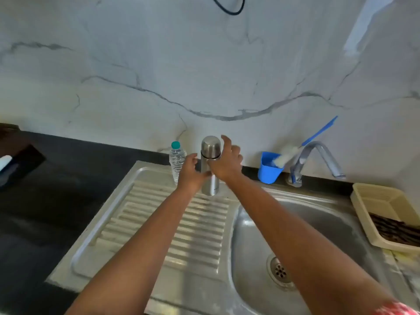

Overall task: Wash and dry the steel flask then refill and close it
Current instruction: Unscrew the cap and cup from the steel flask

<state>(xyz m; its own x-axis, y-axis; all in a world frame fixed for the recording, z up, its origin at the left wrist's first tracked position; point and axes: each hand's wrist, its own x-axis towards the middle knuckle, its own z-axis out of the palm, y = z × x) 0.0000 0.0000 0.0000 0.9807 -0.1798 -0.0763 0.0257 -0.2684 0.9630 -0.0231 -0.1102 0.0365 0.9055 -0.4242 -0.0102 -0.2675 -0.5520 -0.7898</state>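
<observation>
Both arms extended forward; left hand (190,176) and right hand (226,163) raised, fingers loosely spread.

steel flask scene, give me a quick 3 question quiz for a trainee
1. True or false: the steel flask stands upright on the drainboard with its cap on.
2. Which thing stands just left of the flask? A) the blue cup B) the water bottle C) the beige basket
3. Fill in: the bottle brush rests in the blue ____.

Key:
1. True; the left hand and right hand are at its sides.
2. B
3. cup
</observation>
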